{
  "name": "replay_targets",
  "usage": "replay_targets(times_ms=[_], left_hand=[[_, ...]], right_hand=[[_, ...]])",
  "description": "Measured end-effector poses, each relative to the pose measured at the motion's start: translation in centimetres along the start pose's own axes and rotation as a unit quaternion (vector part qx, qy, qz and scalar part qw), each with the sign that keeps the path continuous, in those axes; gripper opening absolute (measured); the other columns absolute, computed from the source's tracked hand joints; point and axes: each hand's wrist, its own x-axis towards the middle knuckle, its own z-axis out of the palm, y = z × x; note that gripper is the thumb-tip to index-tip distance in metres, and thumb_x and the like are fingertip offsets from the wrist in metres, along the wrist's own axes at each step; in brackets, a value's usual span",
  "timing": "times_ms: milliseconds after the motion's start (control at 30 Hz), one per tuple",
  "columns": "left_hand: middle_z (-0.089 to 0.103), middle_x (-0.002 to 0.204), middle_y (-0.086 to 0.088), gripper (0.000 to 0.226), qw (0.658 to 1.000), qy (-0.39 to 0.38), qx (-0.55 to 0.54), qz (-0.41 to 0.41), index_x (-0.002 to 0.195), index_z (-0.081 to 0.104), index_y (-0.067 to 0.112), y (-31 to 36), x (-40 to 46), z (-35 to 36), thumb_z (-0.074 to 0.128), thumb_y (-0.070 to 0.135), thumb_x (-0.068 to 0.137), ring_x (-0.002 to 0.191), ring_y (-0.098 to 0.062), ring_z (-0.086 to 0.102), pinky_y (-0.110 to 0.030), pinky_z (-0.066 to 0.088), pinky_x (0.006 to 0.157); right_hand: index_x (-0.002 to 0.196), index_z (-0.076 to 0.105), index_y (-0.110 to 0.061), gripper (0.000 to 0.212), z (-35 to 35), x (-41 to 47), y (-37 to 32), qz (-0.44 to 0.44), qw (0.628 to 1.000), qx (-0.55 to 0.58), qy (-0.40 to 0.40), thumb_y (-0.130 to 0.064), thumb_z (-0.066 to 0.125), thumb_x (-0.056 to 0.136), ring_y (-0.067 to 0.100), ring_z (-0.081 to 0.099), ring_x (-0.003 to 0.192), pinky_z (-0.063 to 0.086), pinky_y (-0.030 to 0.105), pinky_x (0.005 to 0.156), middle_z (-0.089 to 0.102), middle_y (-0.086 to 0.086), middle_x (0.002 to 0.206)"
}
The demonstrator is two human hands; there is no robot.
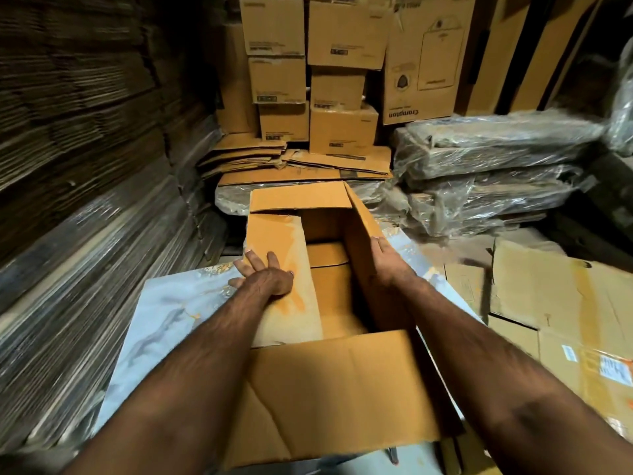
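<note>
Your left hand (270, 279) lies flat, fingers spread, on the left flap (274, 234) of the open cardboard box (342, 389) mid-table (164, 310). Your right hand (385, 258) presses straight fingers against the upright right flap (359, 228).

This is a storeroom for cardboard packaging, crowded on every side. Against the back wall, brown cartons (308, 80) stand stacked in columns, next to a tall printed box (424, 63). Along the left, flattened cardboard sheets (85, 114) are piled in a high wall, the lower layers wrapped in clear film. On the right lie plastic-wrapped bundles (486, 166) of flat cardboard, one on another. Loose folded cartons (294, 162) sit in a low heap at the back, and opened-out boxes (548, 303) cover the floor at right. An open box (329, 389) stands in the middle.
</note>
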Motion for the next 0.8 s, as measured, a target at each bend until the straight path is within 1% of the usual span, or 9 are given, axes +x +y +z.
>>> replay_targets(times_ms=[67,133,200,267,367,500,633,733,800], left_hand=[[-0.034,0.156,-0.015,0.078,1.0,0.005,-0.005,-0.01,0.155,-0.015,0.027,0.3,0.4,0.1,0.026,0.062,0.099,0.145,-0.045,-0.022,-0.068,0.007,0.114],[-0.034,0.156,-0.015,0.078,1.0,0.009,-0.01,-0.01,0.155,-0.015,0.028,0.3,0.7,0.0,0.024,0.064,0.098,0.145,-0.045,-0.022,-0.068,0.007,0.115],[-0.034,0.157,-0.014,0.078,1.0,0.008,-0.021,-0.006,0.155,-0.014,0.029,0.1,1.1,-0.4,0.025,0.065,0.098,0.146,-0.044,-0.021,-0.067,0.007,0.115],[-0.03,0.158,-0.014,0.078,0.999,0.008,-0.032,-0.006,0.156,-0.007,0.028,-0.1,1.5,-0.6,0.029,0.065,0.097,0.146,-0.043,-0.019,-0.066,0.009,0.115],[-0.019,0.161,-0.017,0.078,0.998,0.036,-0.045,-0.005,0.154,0.007,0.022,0.3,2.2,-1.2,0.039,0.063,0.095,0.148,-0.041,-0.012,-0.063,0.012,0.116],[-0.003,0.162,-0.016,0.077,0.993,0.094,-0.074,0.008,0.151,0.017,0.017,0.9,4.5,-2.5,0.049,0.057,0.094,0.149,-0.039,-0.002,-0.059,0.02,0.116],[-0.002,0.161,-0.017,0.086,0.994,0.07,-0.082,-0.01,0.151,0.016,0.018,1.2,8.1,-4.1,0.051,0.064,0.089,0.146,-0.041,0.012,-0.057,0.029,0.113],[0.021,0.153,-0.019,0.102,0.985,0.095,-0.133,-0.06,0.151,0.016,0.014,1.7,10.7,-5.1,0.053,0.076,0.08,0.137,-0.037,0.033,-0.051,0.039,0.105],[0.035,0.147,-0.019,0.106,0.977,0.105,-0.162,-0.089,0.15,0.018,0.011,2.0,12.2,-5.7,0.055,0.078,0.077,0.131,-0.035,0.043,-0.046,0.044,0.096]], right_hand=[[0.156,0.003,-0.004,0.078,-0.4,0.3,-0.1,0.008,1.0,-0.023,0.012,-0.005,0.049,0.093,0.035,0.023,0.147,0.035,0.049,0.113,0.004,0.014,0.165],[0.156,0.006,-0.004,0.071,-1.0,1.0,-0.4,0.02,0.998,-0.06,0.001,-0.008,0.046,0.097,0.038,0.029,0.143,0.037,0.053,0.11,0.007,0.014,0.164],[0.156,0.008,-0.005,0.074,-1.6,2.0,-0.8,0.032,0.993,-0.114,-0.01,-0.022,0.052,0.098,0.038,0.027,0.143,0.028,0.059,0.113,0.012,0.015,0.162],[0.156,0.01,-0.007,0.079,-2.0,3.0,-1.4,0.036,0.986,-0.163,-0.012,-0.033,0.055,0.096,0.035,0.016,0.148,0.013,0.063,0.116,0.012,0.016,0.161],[0.157,0.009,-0.011,0.084,-1.9,4.8,-2.4,-0.031,0.982,-0.187,0.013,-0.045,0.054,0.095,0.033,0.003,0.151,0.002,0.06,0.119,0.002,0.015,0.164],[0.158,0.004,-0.016,0.084,-1.5,8.2,-3.6,-0.109,0.98,-0.166,-0.022,-0.051,0.05,0.096,0.029,0.001,0.152,0.001,0.055,0.122,-0.004,0.011,0.166],[0.158,0.005,-0.016,0.083,-1.8,12.0,-3.5,-0.128,0.972,-0.193,-0.035,-0.052,0.048,0.097,0.029,0.007,0.152,0.004,0.049,0.122,0.001,0.013,0.165],[0.158,0.004,-0.019,0.085,-2.0,14.8,-4.2,-0.124,0.978,-0.153,-0.073,-0.048,0.053,0.096,0.03,0.003,0.152,0.011,0.048,0.122,-0.003,0.013,0.165],[0.158,0.003,-0.02,0.087,-1.9,16.7,-4.7,-0.115,0.981,-0.127,-0.093,-0.046,0.056,0.095,0.031,-0.001,0.152,0.011,0.05,0.122,-0.006,0.014,0.165]])
